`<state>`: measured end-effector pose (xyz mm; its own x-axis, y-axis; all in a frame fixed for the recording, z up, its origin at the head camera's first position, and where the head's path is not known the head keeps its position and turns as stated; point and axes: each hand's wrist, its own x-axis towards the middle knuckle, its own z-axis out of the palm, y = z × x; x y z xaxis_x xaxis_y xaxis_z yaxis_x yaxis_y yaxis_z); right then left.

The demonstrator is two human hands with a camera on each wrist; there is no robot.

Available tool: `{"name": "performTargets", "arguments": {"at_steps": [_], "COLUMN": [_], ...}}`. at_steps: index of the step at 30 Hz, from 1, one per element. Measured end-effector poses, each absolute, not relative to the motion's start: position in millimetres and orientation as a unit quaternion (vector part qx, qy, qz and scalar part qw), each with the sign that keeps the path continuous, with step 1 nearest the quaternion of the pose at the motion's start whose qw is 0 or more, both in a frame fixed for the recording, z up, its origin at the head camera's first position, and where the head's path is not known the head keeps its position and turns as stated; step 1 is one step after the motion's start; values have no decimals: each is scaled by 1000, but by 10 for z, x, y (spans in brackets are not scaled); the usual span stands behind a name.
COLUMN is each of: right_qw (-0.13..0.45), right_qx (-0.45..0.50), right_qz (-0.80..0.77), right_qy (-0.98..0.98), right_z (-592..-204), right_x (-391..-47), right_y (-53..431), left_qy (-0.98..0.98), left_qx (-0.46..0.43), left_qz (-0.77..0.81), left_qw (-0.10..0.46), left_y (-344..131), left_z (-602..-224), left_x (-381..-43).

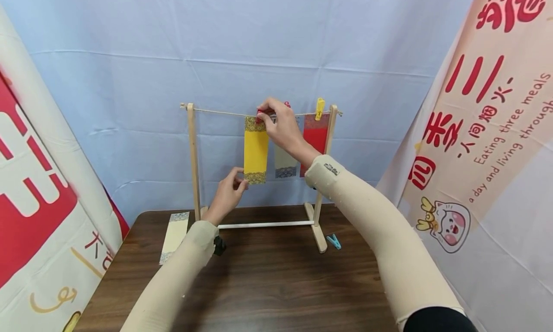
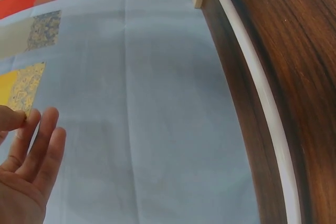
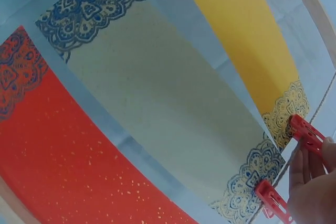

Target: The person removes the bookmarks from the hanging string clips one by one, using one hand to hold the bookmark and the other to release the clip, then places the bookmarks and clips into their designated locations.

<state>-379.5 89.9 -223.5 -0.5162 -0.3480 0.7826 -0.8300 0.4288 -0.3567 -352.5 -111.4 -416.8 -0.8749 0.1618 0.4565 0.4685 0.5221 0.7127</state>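
A yellow paper strip [image 1: 256,149] with patterned ends hangs from a string [image 1: 220,112] tied between two wooden posts. My right hand [image 1: 282,125] pinches a red clothespin [image 3: 307,132] whose jaws sit over the strip's top edge at the string. Down at the strip's lower left corner, my left hand [image 1: 226,195] holds the paper between thumb and index finger, the other fingers extended. To the right hang a grey-beige strip [image 3: 152,87], clipped by another red clothespin [image 3: 273,203], and a red strip [image 1: 316,135] under a yellow clothespin [image 1: 319,109].
The wooden stand [image 1: 193,154] has a white rod [image 1: 268,224] low between its feet. On the dark table [image 1: 276,284], a cream strip [image 1: 175,233] lies at the left and a blue clothespin [image 1: 334,241] by the right foot. A pale cloth backdrop [image 1: 259,44] hangs behind.
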Motion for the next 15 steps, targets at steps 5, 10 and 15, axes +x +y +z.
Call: {"name": "performTargets", "arguments": {"at_steps": [5,10,15], "right_qw": [338,358,375], "right_qx": [378,380,388], "right_qz": [387,383,390], "right_qy": [-770,-762,-746], "right_z": [-2260,-2280,-2296], "right_x": [-3796,-3795,-3801], "right_y": [882,870,866], "left_qy": [-852,-846,-844], "left_qx": [-184,-185,-188], "left_qz": [-456,-465,-464], "left_qw": [179,183,191], "left_y": [-1135,-1159,-1179], "left_z": [-4190,-4215,-4224], "left_x": [-3510,-3495,-3478]}}
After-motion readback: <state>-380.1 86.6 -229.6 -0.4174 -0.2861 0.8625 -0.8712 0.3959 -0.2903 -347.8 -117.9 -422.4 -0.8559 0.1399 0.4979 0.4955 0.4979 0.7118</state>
